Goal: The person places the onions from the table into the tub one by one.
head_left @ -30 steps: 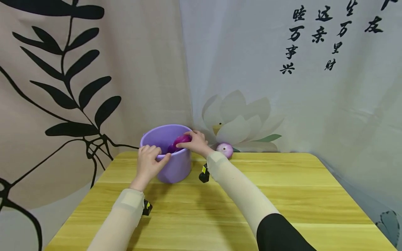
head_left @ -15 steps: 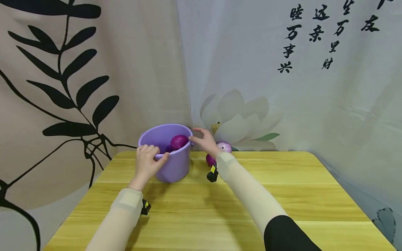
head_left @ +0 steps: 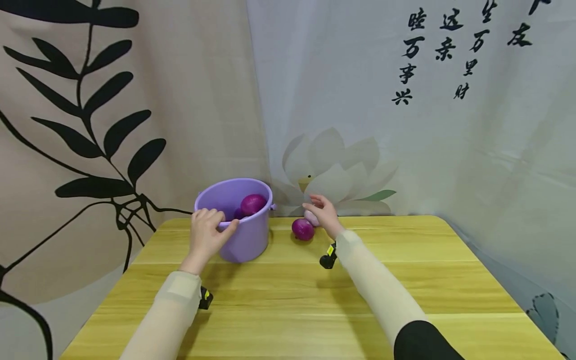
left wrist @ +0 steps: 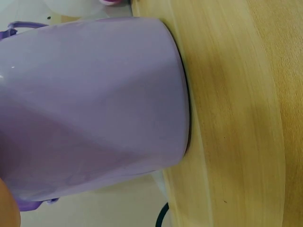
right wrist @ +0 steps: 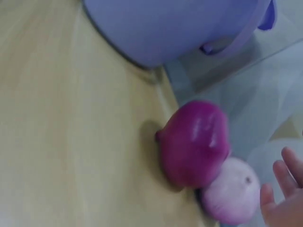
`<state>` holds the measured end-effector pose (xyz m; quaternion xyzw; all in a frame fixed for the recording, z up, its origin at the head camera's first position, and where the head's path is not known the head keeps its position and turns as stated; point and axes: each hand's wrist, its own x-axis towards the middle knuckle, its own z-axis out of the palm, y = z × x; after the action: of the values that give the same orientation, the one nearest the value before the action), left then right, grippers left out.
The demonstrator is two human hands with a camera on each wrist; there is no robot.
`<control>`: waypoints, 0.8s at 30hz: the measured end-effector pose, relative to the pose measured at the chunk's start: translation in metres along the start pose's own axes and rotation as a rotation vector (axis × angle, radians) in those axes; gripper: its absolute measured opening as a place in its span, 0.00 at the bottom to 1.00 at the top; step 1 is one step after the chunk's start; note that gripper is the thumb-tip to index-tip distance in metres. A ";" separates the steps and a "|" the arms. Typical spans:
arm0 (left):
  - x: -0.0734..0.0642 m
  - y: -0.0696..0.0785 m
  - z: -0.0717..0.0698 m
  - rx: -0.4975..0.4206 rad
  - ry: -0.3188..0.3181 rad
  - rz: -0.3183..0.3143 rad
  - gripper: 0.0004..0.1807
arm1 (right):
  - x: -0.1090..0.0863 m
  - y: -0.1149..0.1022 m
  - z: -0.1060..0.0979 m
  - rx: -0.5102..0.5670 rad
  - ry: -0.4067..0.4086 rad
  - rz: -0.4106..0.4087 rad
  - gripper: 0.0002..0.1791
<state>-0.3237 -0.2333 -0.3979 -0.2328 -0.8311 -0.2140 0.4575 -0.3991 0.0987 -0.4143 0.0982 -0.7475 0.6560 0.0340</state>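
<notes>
My left hand grips the near rim of a purple bucket, fingers over the edge and thumb along it. The bucket wall fills much of the left wrist view. Inside the bucket a red onion lies near the right wall, with another dark purple shape partly hidden beside it. My right hand hovers with loosely bent fingers and nothing in them, just right of two onions. One is a deep magenta onion; touching it is a paler pinkish onion, partly covered by the hand in the head view.
The wooden table extends toward me and to the right. Behind its far edge hangs a printed cloth backdrop. The bucket's handle hangs on the side facing the onions.
My right hand has let go of the red onion in the bucket and moved right, out over the two onions by the far edge. My left hand stays on the rim.
</notes>
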 end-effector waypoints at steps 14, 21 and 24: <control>0.000 0.000 -0.001 0.002 0.010 0.013 0.25 | -0.010 0.040 0.005 -0.047 -0.034 0.104 0.36; -0.001 -0.002 -0.001 0.003 0.003 0.002 0.27 | -0.009 0.048 0.018 -0.056 -0.047 0.115 0.38; -0.001 -0.002 0.000 0.006 0.001 0.001 0.27 | -0.010 0.052 0.022 -0.055 -0.050 0.121 0.39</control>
<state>-0.3240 -0.2350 -0.3992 -0.2317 -0.8315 -0.2113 0.4586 -0.3972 0.0840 -0.4693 0.0680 -0.7703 0.6336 -0.0216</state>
